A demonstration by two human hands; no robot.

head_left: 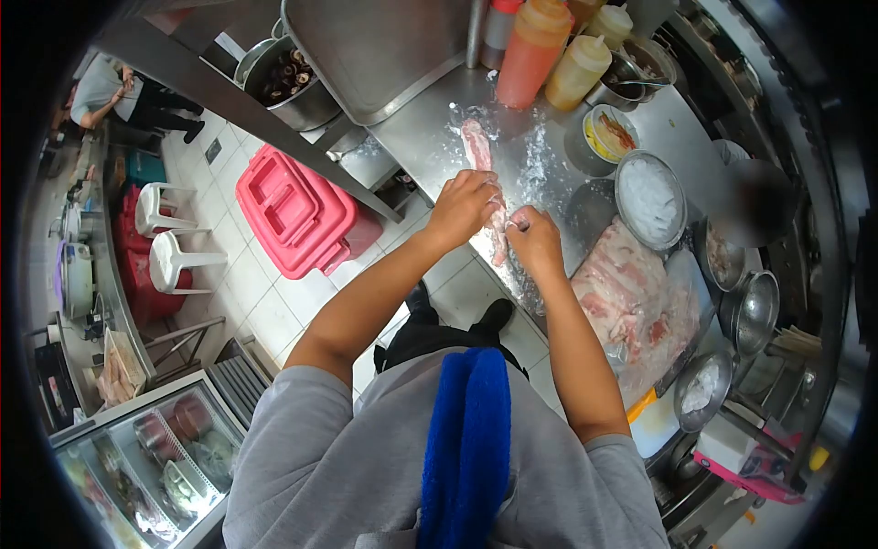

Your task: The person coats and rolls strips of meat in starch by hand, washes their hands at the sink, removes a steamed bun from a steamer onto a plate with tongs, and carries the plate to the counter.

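A long strip of pale pink raw meat (476,142) lies on the floured steel counter (421,114). My left hand (465,206) is closed over the middle of the strip, fingers wrapped on it. Just to the right, my right hand (533,240) has its fingers curled in a pinch beside the strip's lower part; what the fingertips hold, if anything, is too small to make out. A large pile of raw meat in clear plastic (631,293) is right of my right hand, with a metal bowl of white powder (651,199) above it.
Squeeze bottles (533,55) and a tin with yellow and orange contents (608,137) stand at the back. A metal tray (375,55) leans at the upper left. Below the counter's left edge is a pink lidded bin (297,210). Another person (105,91) stands far left.
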